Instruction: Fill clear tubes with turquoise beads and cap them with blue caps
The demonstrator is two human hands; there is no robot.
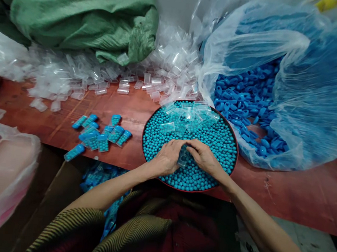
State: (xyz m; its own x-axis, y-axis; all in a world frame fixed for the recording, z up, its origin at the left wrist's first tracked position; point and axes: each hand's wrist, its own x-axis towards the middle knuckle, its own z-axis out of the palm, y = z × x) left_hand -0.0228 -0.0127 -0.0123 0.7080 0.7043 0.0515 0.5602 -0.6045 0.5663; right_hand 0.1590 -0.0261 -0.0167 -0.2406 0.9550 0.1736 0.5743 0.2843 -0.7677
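Note:
A round tray [143, 149] with a dark red rim holds a deep layer of small turquoise beads [223, 147]. Over its near half, my left hand [168, 156] is closed around a small clear plastic container [183, 159]. My right hand [204, 155] meets it from the other side, its fingers bent onto the container's upper end. The fingers partly cover the container, so how full it is cannot be made out. Several more clear containers [168, 127] lie loose on the beads toward the tray's far side.
Left of the tray lie several bead-filled containers with blue caps [116, 133]. Loose clear containers [124, 87] heap along the back beneath a green sack [87, 13]. At right, a plastic bag [319, 89] spills blue caps [247, 94]. More filled containers [99, 177] sit below the table edge.

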